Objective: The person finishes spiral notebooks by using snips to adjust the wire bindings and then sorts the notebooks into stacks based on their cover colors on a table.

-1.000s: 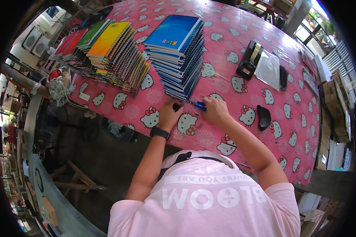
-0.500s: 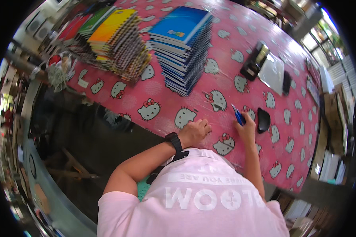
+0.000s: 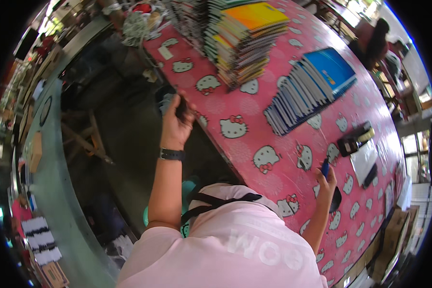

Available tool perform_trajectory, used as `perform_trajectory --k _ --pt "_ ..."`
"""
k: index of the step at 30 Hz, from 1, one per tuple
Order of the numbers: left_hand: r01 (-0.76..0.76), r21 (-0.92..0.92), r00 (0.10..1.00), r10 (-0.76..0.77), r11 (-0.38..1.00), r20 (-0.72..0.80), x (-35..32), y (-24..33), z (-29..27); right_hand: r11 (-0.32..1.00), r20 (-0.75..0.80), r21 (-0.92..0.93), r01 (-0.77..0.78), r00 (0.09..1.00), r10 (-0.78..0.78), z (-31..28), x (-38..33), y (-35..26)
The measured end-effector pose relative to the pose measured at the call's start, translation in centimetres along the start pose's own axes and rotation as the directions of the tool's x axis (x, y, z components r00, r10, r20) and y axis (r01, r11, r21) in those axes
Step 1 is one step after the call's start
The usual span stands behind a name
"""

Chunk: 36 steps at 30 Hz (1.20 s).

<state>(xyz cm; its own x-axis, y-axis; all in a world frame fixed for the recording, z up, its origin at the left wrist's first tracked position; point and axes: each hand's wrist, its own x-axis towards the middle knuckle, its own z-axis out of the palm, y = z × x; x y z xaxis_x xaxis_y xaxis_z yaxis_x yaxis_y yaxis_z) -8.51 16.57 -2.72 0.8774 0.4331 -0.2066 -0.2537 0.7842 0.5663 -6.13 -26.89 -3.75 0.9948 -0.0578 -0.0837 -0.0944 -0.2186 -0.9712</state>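
- The left hand (image 3: 176, 122) is seen raised at the near edge of the table (image 3: 254, 132), curled around something small and dark (it may be a pen cap or a lid; the blur prevents a firm reading).
- A dark wristband (image 3: 172, 154) is worn on that arm.
- The right hand (image 3: 327, 178) is closed on a blue pen (image 3: 325, 168), which is held roughly upright, its long axis running away from the person, with a black oval object (image 3: 335, 199) just beside the hand.
- The two hands are kept well apart; the pen lies far to the right of the left hand, so the right hand is the nearer one to it.
- A fanned stack of blue-covered notebooks (image 3: 312, 89) is set beyond and between the hands, nearer the right.
- A taller pile with an orange cover on top (image 3: 247, 41) stands beyond the left hand.
- A black stapler-like tool (image 3: 354, 140) and a white sheet (image 3: 364, 161) lie beyond the right hand.
- The table is covered in pink cloth printed with white cat faces.
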Motion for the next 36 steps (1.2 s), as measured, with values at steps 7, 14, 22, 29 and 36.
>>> perform_trajectory --k 7,14,22,29,36 --pt "-0.199 0.978 0.303 0.945 -0.062 0.121 12.9 9.2 -11.5 0.982 0.083 -0.135 0.131 0.989 -0.120 1.6 0.0 -0.7" --pt "0.028 0.798 0.794 0.471 0.603 -0.384 14.9 9.5 -16.8 0.996 -0.096 -0.068 0.060 0.993 -0.066 -2.1 0.3 0.9" --pt "-0.237 0.455 0.951 0.108 0.858 0.291 4.5 -1.8 -3.5 0.919 -0.065 0.383 -0.097 0.989 0.132 -0.3 3.8 3.6" --pt "0.387 0.405 0.897 -0.440 0.828 0.043 0.3 -19.1 1.9 0.852 -0.031 0.505 -0.136 0.984 0.175 5.6 11.9 2.1" --pt "0.280 0.449 0.939 -0.340 0.849 0.058 0.7 -21.3 4.3 0.820 0.175 0.506 -0.268 0.963 0.207 8.1 17.6 3.3"
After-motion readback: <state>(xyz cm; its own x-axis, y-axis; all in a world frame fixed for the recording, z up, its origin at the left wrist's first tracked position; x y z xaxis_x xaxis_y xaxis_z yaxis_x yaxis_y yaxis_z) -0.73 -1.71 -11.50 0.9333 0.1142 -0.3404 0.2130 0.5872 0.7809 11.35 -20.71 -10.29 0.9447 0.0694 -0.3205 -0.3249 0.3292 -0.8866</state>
